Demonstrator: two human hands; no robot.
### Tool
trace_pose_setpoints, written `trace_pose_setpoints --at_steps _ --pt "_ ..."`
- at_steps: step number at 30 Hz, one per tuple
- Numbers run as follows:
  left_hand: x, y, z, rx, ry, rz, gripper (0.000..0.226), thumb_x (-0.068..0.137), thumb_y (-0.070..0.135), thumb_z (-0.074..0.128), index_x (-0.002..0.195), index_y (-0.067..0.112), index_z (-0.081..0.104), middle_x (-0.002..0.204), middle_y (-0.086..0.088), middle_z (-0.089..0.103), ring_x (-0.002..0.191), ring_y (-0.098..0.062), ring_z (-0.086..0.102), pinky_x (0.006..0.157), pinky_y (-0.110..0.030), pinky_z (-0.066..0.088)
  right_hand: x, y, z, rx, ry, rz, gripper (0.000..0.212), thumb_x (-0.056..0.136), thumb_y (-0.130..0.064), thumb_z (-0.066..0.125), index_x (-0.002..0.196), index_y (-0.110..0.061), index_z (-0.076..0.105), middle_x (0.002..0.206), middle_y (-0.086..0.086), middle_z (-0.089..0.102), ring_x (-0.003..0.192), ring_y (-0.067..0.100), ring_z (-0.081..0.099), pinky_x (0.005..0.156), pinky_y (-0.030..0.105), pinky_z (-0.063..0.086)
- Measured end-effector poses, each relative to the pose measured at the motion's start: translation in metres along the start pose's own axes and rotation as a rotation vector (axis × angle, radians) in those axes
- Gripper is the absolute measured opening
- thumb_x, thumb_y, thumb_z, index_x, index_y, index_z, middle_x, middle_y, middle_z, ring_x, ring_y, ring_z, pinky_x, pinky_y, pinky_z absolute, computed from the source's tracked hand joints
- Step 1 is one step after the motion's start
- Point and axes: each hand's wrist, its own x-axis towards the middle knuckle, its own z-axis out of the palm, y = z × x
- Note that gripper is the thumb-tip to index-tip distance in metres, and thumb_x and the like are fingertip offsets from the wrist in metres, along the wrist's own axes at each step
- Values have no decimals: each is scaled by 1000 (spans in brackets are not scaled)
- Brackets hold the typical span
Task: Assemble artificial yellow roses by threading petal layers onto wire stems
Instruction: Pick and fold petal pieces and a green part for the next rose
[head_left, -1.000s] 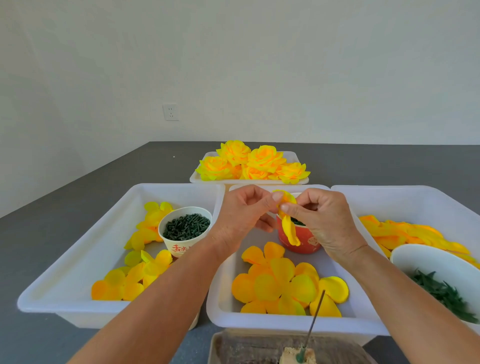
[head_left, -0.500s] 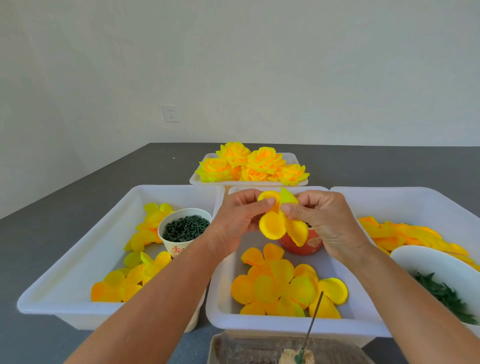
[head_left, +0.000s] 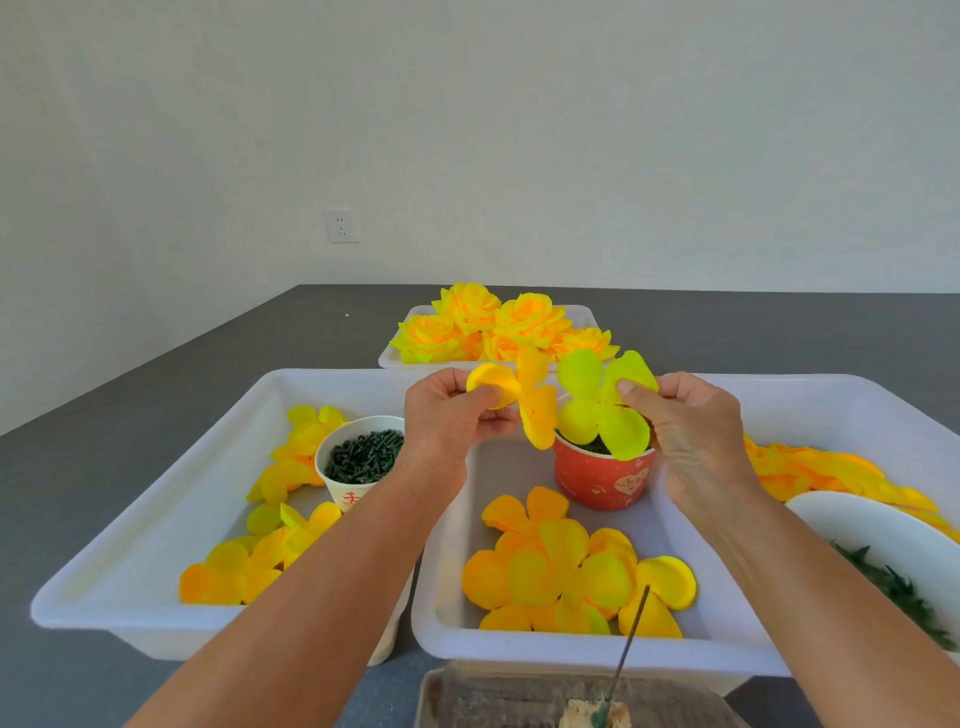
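orange-yellow petal layer (head_left: 524, 402), lime-green petal layer (head_left: 597, 405), red cup (head_left: 602, 480)

Bright, even diffuse light, no glare; soft shadows inside the white trays (head_left: 156, 499). Wide-angle bowing near frame edges, focus sharp throughout.

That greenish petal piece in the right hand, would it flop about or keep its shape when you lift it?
Probably it keeps its shape: the greenish petal layer, pinched at one lobe by the right hand, still stands spread out, its lower lobes cupped rather than drooping. It looks very light, since a fingertip pinch carries it. Being thin, it would likely bend or crease easily if squeezed.
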Motion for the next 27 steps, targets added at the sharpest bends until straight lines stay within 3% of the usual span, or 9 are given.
trace_pose_setpoints --at_steps 4,11,15,18,22,24,26,27 --pt "0 2 -1 -27 45 5 19 81 -10 59 67 4 58 55 -7 66 48 -15 64 48 -24 54 -1 0 0 -37 17 -44 21 78 -11 73 63 -17 59 57 -4 63 50 6 58 55 25 49" --pt "0 3 -3 -46 119 23 13 81 -7 62 73 3 58 53 -3 66 45 -13 62 46 -21 52 -2 1 2 -94 -65 -121 17 77 -12 74 67 -13 60 50 -10 64 47 0 57 47 14 47" --pt "1 3 -3 -49 144 42 15 82 -4 64 71 5 58 51 -1 65 43 -11 60 46 -21 51 -3 2 3 -189 -123 -174 20 76 -13 75 65 -14 58 53 -2 63 50 8 55 54 24 45" --pt "2 3 -4 -64 167 49 16 83 1 65 71 5 56 51 -1 65 44 -11 60 46 -20 51 -4 1 4 -343 -158 -252 28 75 -18 77 61 -14 53 53 6 50 51 13 41 52 27 35" --pt "2 3 -5 -61 174 41 15 83 2 65 72 6 56 53 -2 65 45 -12 61 45 -21 50 -11 3 2 -470 -417 -339 25 73 -14 78 58 -15 58 46 -10 40 47 4 35 47 16 30" --pt "2 2 -3 -42 158 41 12 82 -1 65 76 7 57 58 -3 66 46 -12 62 45 -22 51 -15 6 2 -654 -604 -338 21 74 -17 77 64 -6 63 52 0 42 52 5 35 53 28 34" --pt "1 2 -2 -32 133 45 13 82 -4 64 85 8 58 67 -6 67 49 -13 64 46 -24 53 -16 7 3 -747 -752 -302 18 74 -20 77 68 -6 67 59 13 53 55 11 44 55 36 41" --pt "1 2 -1 -22 118 48 15 81 -5 63 88 9 59 69 -7 67 51 -14 65 47 -25 54 -17 7 3 -761 -817 -273 15 73 -21 78 68 -9 69 61 11 59 56 9 48 56 35 44"
